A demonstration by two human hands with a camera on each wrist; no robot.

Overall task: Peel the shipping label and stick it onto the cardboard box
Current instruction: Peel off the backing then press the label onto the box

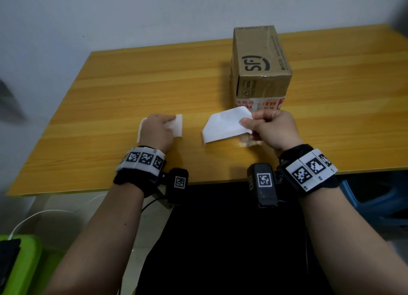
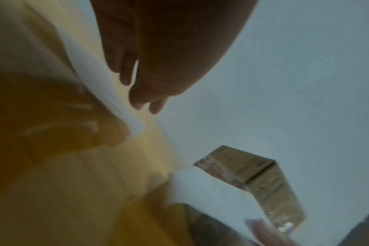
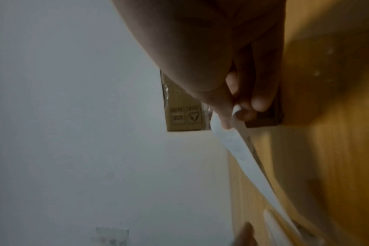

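Note:
A brown cardboard box stands on the wooden table, just beyond my right hand. My right hand pinches the right end of a white shipping label between thumb and fingers and holds it lifted off the table; the right wrist view shows the pinch on the curling label in front of the box. My left hand lies on a white backing sheet flat on the table. The left wrist view shows its fingers resting on that sheet.
A small clear scrap lies on the table under my right hand. A green bin and a white cable are on the floor at the left, and a blue stool is at the right. A wall stands behind the table.

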